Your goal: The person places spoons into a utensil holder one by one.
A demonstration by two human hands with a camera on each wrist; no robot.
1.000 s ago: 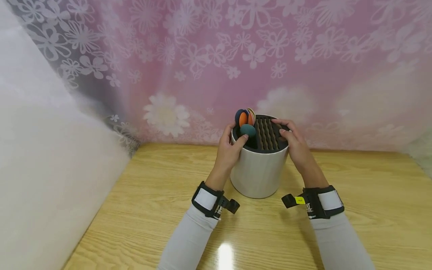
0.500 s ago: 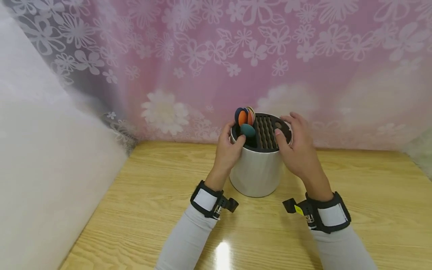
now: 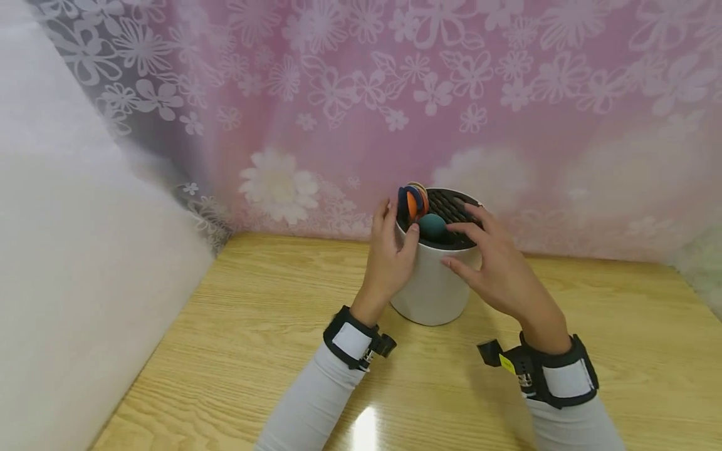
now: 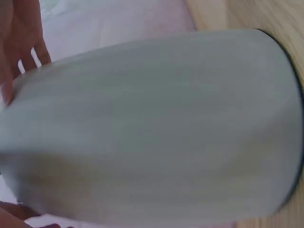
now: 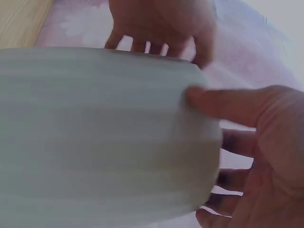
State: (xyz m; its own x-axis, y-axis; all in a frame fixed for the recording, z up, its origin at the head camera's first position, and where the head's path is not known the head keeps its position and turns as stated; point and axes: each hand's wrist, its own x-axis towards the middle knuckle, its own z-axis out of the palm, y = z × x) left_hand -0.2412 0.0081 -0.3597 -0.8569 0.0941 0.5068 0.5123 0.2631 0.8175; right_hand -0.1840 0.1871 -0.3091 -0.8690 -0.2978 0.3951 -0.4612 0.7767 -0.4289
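A white round utensil holder [image 3: 431, 285] with a black slotted insert [image 3: 451, 203] stands on the table. Several utensils with rounded ends, among them an orange one [image 3: 412, 205] and a teal one [image 3: 432, 225], stick up from its left part. My left hand [image 3: 390, 260] grips the holder's left side, its thumb at the front rim. At the right front, my right hand [image 3: 504, 272] holds the rim: in the right wrist view its thumb [image 5: 228, 102] presses the outer wall while the fingers reach across the top. The holder's wall [image 4: 156, 128] fills most of the left wrist view.
The wooden table [image 3: 271, 294] runs up to a pink floral curtain [image 3: 338, 125] close behind the holder. A white sheet or wall [image 3: 84, 250] borders the left side. Both wrists wear black camera straps.
The holder has turned counterclockwise as seen from above: its slots now run diagonally and the teal end sits farther right. My right hand has shifted from the right rim toward the front.
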